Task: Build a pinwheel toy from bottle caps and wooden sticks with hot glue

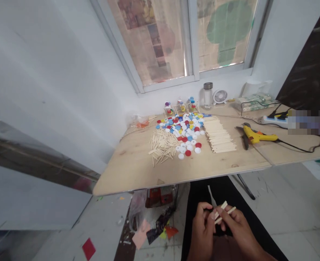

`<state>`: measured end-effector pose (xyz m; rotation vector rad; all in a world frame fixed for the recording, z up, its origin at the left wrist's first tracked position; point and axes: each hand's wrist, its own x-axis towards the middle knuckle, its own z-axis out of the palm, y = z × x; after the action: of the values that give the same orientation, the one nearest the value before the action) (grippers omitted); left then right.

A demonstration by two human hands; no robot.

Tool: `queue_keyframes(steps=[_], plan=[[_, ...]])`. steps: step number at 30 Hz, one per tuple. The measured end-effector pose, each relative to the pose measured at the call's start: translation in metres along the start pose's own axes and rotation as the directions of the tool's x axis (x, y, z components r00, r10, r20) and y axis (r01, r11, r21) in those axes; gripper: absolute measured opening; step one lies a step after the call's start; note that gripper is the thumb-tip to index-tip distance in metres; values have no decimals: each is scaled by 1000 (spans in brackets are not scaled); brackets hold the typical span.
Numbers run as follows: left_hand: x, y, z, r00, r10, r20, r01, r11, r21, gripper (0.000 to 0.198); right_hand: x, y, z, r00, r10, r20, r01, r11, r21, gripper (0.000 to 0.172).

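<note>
Fingers (204, 210) of the left hand (202, 232) curled and closed, pinching short pale wooden sticks (221, 211) together with the fingers (226, 218) of the right hand (238, 232), also closed on the same sticks. Stick ends poking up and to the right from between the two hands; exact count hard to tell. Both hands low above dark trousers (203, 192), below and well apart from the front edge of the wooden table (127, 177).

On the table, a wide heap of plastic bottle caps (184, 130) in white, red, blue and yellow. Just left of the caps, a loose scatter of short sticks (162, 145); just right, a long neat row of craft sticks (219, 136). Behind the heap, small stick frames with caps (180, 107), near the wall under the window (154, 40). Farther right, a yellow glue gun (260, 137) beside pliers (245, 136), then a power strip (274, 121) with black plugs. Against the wall, a metal-lidded bottle (208, 96) next to a small white fan (219, 97). Down on the floor, scraps of red paper (89, 249) and pink paper (140, 233).
</note>
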<state>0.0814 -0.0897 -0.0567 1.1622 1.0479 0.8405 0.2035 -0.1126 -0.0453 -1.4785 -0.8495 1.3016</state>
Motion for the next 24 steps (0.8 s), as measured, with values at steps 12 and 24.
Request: queue_keyframes(steps=[12, 24], plan=[[14, 25, 8, 951, -296, 92, 283, 710, -645, 50, -4, -11, 19, 984, -177, 18, 177, 984, 15, 44], [-3, 29, 22, 968, -212, 131, 249, 783, -570, 43, -21, -2, 13, 967, -256, 14, 257, 966, -35, 38]])
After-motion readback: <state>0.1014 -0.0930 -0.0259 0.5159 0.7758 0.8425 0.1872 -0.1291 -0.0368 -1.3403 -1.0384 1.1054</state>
